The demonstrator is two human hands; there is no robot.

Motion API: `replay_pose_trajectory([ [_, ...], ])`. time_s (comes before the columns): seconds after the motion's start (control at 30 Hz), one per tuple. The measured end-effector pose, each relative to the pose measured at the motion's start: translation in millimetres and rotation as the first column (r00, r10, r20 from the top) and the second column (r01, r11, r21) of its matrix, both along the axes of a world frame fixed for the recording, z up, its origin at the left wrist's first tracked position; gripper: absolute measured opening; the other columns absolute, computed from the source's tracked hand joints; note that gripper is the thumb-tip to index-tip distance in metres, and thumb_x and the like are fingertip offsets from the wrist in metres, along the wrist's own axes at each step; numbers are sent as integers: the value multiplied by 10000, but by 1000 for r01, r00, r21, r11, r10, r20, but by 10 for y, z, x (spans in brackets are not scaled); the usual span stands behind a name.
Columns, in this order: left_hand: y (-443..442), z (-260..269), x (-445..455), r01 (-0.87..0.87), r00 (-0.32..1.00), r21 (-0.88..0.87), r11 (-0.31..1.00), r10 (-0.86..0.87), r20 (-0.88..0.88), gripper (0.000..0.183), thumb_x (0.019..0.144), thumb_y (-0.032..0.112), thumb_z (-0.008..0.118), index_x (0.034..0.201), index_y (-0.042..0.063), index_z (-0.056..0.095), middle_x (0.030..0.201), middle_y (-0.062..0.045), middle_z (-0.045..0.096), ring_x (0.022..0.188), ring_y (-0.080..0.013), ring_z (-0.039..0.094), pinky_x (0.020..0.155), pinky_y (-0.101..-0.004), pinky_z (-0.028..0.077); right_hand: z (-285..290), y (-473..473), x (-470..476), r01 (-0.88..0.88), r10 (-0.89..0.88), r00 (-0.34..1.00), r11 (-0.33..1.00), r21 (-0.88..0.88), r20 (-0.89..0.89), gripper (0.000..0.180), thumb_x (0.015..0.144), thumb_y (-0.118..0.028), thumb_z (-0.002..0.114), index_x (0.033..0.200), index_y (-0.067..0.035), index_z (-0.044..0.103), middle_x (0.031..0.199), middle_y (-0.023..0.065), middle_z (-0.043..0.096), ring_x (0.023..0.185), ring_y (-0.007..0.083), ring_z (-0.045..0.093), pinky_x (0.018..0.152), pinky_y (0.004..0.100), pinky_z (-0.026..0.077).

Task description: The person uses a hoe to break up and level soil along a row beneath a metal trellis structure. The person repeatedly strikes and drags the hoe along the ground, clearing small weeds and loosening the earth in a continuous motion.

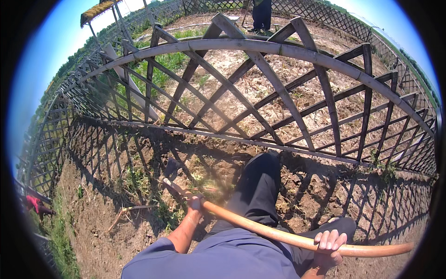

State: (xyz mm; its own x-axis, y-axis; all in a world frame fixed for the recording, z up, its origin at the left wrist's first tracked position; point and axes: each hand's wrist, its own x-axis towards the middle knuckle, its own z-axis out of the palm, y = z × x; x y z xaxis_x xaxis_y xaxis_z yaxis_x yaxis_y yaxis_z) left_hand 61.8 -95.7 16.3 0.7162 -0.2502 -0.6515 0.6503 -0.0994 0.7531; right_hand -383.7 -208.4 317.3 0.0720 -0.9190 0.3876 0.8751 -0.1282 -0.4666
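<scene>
Across my body lies a long-handled hoe, its wooden handle running from lower right to upper left. My left hand grips the handle toward the head end. Farther back along the wood, near my bent knee, my right hand has its fingers wrapped around it. The dark metal hoe blade is at the far left end, over the soil in the fence's shadow. Whether it touches the ground is hard to tell. Loose, broken soil with dry stalks and weeds surrounds my legs.
A bamboo lattice fence with a curved top rail stands directly ahead. A cut branch lies on the left. Beyond the fence a person stands in dark trousers. Someone in red is at the far left. Green weeds edge the ground.
</scene>
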Motion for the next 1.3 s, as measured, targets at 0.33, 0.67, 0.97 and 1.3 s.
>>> replay_pose_trajectory([
  [0.33, -16, 154, -54, 22, 999, 11, 1000, -21, -27, 233, 976, 212, 592, 1013, -5, 670, 863, -130, 630, 706, -292, 648, 608, -455, 585, 165, -94, -227, -153, 150, 960, 988, 8, -236, 298, 859, -196, 822, 921, -94, 549, 864, 35, 549, 805, 204, 602, 837, 426, 516],
  [0.67, -20, -31, -3, 14, 1000, 0, 1000, -14, -20, 253, 957, 224, 626, 1013, -17, 682, 866, -137, 628, 716, -305, 652, 602, -484, 587, -36, -55, -118, -42, 40, 998, 999, -24, -53, 291, 862, -178, 823, 915, -84, 553, 866, 49, 562, 802, 220, 612, 834, 435, 530],
  [0.97, 40, -190, 61, 41, 999, -1, 999, -41, -19, 257, 968, 231, 612, 1020, -13, 676, 899, -134, 626, 775, -323, 661, 664, -519, 603, 256, -48, 64, -23, 22, 996, 1000, -10, -90, 278, 858, -167, 817, 908, -80, 557, 862, 52, 567, 806, 226, 623, 827, 432, 533],
  [1.3, 6, 28, 14, 2, 1000, 29, 1000, -2, -12, 229, 933, 210, 656, 990, -9, 686, 863, -136, 637, 726, -312, 655, 623, -492, 597, 150, -114, -28, -72, 68, 992, 997, -34, -106, 257, 877, -168, 796, 921, -74, 561, 875, 61, 573, 815, 233, 627, 833, 434, 534],
])
